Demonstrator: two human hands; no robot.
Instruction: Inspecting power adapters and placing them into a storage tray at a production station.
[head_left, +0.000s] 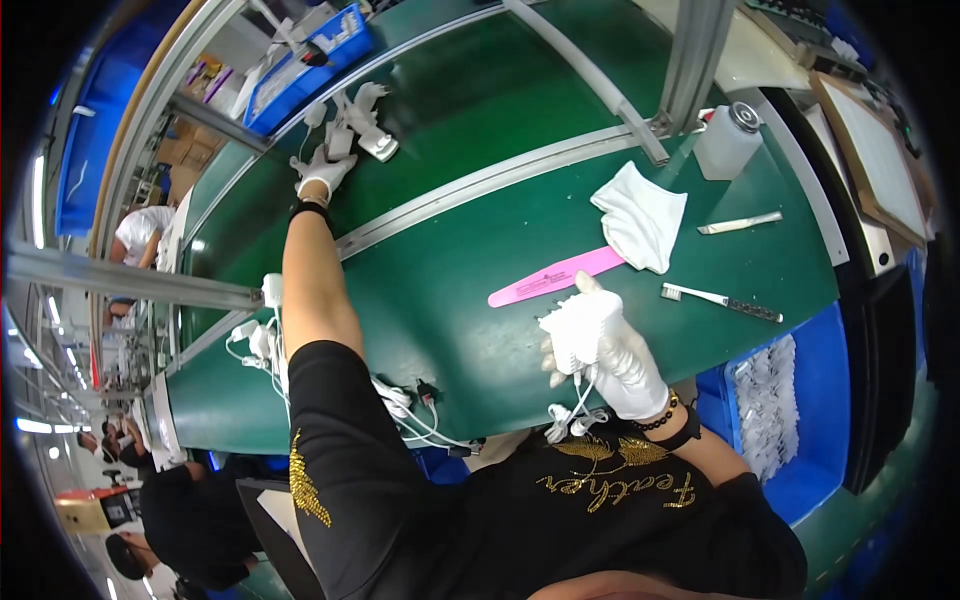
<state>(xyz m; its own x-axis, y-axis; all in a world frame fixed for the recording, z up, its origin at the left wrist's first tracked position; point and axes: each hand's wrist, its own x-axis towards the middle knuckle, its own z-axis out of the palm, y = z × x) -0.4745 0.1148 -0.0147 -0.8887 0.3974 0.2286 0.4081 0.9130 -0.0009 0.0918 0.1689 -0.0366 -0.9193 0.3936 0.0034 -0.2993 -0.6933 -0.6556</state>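
My left hand [324, 174], in a white glove, reaches far out to the left over the green belt. Its fingers are spread beside a small group of white power adapters [378, 144], and whether they touch the nearest one is hard to tell. Close to my body, my right hand [628, 366], gloved too, is closed on white power adapters [578, 330] whose thin cables hang down below. How many it holds cannot be made out. Past this hand lies a pink nail-file-shaped strip [550, 278], its right end under a folded white cloth [640, 215].
A toothbrush [722, 300], a flat brush [740, 223] and a translucent bottle [728, 145] lie or stand at the right. A blue bin [825, 400] holds bagged white parts. Cabled adapters [262, 338] rest by my left arm. A metal rail [480, 185] crosses the bench; people work far left.
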